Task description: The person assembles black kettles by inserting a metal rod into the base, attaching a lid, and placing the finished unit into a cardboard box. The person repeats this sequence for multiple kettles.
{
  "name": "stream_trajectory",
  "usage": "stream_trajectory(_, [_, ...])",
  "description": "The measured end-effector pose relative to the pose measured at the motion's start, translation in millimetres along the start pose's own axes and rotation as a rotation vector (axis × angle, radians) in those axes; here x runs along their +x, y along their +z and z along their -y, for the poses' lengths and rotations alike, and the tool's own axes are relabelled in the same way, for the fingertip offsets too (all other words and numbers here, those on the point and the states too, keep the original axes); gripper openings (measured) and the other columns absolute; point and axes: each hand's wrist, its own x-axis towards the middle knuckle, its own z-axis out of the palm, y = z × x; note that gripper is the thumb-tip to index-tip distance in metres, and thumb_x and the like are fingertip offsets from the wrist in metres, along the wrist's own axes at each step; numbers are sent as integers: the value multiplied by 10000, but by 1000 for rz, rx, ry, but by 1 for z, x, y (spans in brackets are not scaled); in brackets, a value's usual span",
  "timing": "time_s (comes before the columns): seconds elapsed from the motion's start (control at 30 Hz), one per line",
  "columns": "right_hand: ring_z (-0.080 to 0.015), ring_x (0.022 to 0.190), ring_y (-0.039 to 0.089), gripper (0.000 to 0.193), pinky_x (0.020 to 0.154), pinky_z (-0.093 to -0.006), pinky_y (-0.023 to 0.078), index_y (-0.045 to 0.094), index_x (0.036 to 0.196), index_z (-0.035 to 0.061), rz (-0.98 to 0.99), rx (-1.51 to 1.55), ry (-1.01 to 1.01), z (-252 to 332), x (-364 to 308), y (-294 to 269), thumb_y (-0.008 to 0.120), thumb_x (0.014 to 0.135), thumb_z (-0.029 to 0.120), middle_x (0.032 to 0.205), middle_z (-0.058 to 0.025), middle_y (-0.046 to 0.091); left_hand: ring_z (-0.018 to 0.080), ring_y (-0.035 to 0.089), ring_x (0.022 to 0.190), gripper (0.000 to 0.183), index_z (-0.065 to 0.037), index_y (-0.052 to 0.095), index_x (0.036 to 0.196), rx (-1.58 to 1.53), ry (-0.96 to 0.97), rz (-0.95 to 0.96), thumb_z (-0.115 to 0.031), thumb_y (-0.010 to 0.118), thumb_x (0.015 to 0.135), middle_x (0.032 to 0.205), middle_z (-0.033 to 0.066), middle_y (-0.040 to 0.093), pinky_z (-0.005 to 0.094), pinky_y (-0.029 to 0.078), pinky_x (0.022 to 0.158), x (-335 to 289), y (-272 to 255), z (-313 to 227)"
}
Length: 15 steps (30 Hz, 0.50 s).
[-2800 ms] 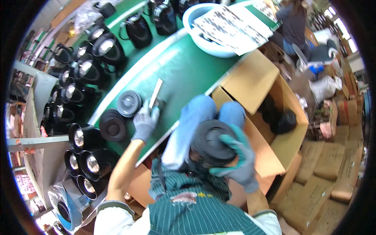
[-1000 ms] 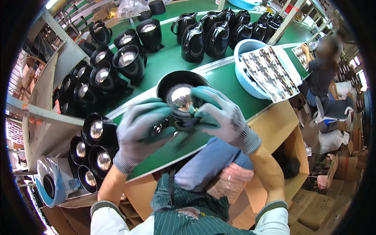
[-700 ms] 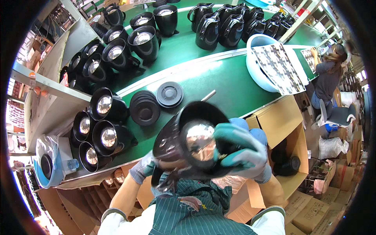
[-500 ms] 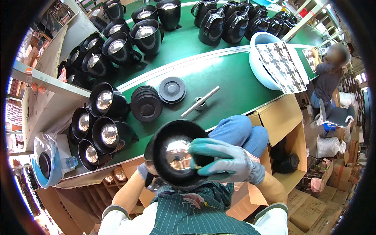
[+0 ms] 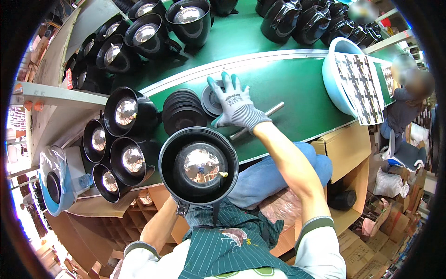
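Note:
A black jug body (image 5: 174, 179) with a mirrored dome inside faces up in front of me. My left forearm (image 5: 157, 227) reaches under it and the left hand, mostly hidden behind the jug, holds it from below. A small pale bit (image 5: 223, 175) sits beside the dome. My right hand (image 5: 237, 104), in a grey and green glove, is open with fingers spread over a dark round disc (image 5: 210, 100), touching or just above it. Left of that hand lies a stack of black discs (image 5: 182, 111). A grey rod (image 5: 275, 109) is partly behind my right wrist.
Several jug bodies (image 5: 132, 160) lie tilted at the left, with more (image 5: 188, 28) at the back. Glossy black jugs (image 5: 281, 21) stand far right. A light blue basin (image 5: 331, 83) holds a patterned sheet (image 5: 355, 83). Right are a cardboard box (image 5: 346, 142) and a seated person (image 5: 399, 111).
My right hand has left the jug body and reached forward to the discs, its fingers spreading. The jug now shows its full round opening. The view has shifted slightly.

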Motion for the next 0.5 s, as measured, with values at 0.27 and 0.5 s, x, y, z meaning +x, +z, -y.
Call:
stream_trajectory(0.27, [-482, 1424, 425, 1220, 1144, -547, 433, 338, 1613, 126, -401, 328, 3, -49, -45, -36, 960, 611, 437, 1512, -302, 434, 257, 632, 1202, 587, -13, 489, 1478, 40, 16, -20, -355, 624, 1019, 1368, 181, 611, 379, 579, 996, 20, 6, -11])
stream_trajectory(0.5, [-302, 1472, 422, 1357, 1231, -415, 332, 257, 1631, -7, -160, 1095, -208, -30, -199, -122, 1032, 562, 308, 1587, -179, 405, 259, 646, 1157, 560, -9, 520, 1436, 389, -100, 110, -352, 636, 1009, 1323, 172, 630, 376, 584, 964, 54, 41, 1])
